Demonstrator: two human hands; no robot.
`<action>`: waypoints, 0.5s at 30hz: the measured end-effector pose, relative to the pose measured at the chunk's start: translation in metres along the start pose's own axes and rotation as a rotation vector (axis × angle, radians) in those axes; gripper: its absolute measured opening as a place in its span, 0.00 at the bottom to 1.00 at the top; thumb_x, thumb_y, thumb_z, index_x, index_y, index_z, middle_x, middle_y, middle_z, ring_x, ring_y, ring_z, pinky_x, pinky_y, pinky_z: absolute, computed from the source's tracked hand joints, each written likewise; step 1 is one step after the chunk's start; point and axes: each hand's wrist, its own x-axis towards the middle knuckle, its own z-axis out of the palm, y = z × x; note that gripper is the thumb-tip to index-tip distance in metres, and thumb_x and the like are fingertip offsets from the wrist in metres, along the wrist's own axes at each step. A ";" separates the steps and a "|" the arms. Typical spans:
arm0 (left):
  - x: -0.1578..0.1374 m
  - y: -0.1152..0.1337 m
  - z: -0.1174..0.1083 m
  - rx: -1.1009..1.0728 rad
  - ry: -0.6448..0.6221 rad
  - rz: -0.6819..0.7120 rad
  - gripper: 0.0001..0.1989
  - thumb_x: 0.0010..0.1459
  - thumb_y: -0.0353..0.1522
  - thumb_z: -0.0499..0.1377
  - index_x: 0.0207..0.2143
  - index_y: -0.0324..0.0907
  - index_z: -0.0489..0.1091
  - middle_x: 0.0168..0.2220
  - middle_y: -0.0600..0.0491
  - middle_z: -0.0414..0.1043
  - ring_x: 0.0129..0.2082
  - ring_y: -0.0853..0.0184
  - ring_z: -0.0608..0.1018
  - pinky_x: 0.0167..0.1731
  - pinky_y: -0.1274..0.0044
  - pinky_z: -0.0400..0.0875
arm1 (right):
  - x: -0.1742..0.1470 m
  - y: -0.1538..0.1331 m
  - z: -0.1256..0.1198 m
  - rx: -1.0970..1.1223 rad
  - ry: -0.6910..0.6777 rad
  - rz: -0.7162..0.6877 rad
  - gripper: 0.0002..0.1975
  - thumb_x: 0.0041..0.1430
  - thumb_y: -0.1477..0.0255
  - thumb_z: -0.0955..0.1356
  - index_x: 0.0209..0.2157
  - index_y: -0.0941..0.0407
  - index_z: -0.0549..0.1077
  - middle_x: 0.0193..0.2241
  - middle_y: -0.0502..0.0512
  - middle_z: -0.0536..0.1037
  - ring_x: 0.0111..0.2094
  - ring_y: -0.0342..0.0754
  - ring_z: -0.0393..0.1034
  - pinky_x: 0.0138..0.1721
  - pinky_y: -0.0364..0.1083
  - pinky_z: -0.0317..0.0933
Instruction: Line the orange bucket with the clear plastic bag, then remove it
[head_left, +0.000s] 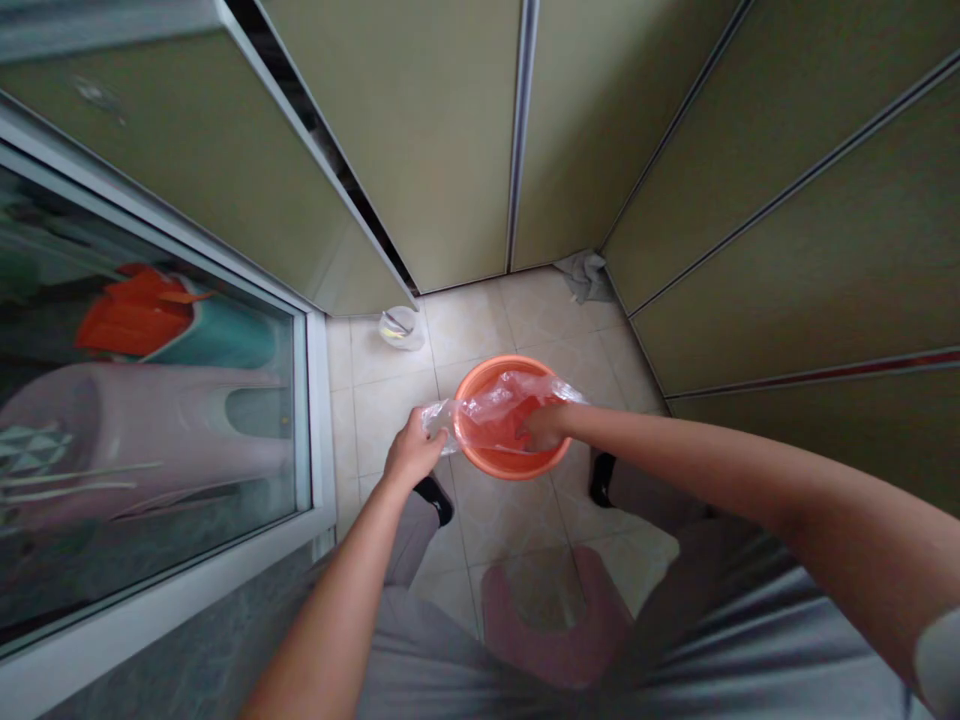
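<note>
Setting: a home interior; exact room cannot be told. Evidence: cream square floor tiles [471, 322], tall flat olive-beige panels [420, 130] with metallic edging, white-framed glass pane [322, 430], round orange plastic basin [514, 473].

Through my feed, I have the left forearm [337, 580] rising bare from the lower edge to my left hand [420, 447], its fingers [416, 422] pinched toward the thumb. I have the right forearm [697, 448] stretched across from the lower right, my right hand [546, 428] pointing leftward and down, its fingertips too indistinct to judge.
</note>
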 end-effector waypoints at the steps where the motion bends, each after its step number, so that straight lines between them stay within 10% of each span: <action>1: -0.002 -0.001 0.005 0.087 -0.023 -0.008 0.24 0.60 0.42 0.63 0.58 0.46 0.69 0.36 0.51 0.80 0.35 0.61 0.81 0.36 0.74 0.69 | -0.015 -0.001 -0.007 0.004 -0.091 -0.048 0.13 0.43 0.73 0.80 0.35 0.54 0.84 0.35 0.55 0.84 0.42 0.52 0.78 0.50 0.47 0.67; 10: -0.002 -0.040 0.044 0.308 -0.228 -0.015 0.25 0.53 0.43 0.70 0.51 0.44 0.74 0.49 0.43 0.81 0.50 0.51 0.82 0.45 0.70 0.72 | -0.099 0.014 0.018 -0.173 -0.407 -0.153 0.16 0.58 0.79 0.69 0.45 0.54 0.84 0.50 0.57 0.84 0.53 0.53 0.77 0.57 0.48 0.66; 15: 0.020 -0.066 0.059 0.279 -0.188 -0.079 0.24 0.52 0.42 0.71 0.49 0.46 0.72 0.47 0.46 0.82 0.48 0.55 0.83 0.45 0.71 0.74 | -0.097 0.034 0.035 -0.070 -0.101 0.023 0.17 0.48 0.82 0.72 0.40 0.56 0.85 0.44 0.58 0.86 0.46 0.54 0.80 0.50 0.47 0.70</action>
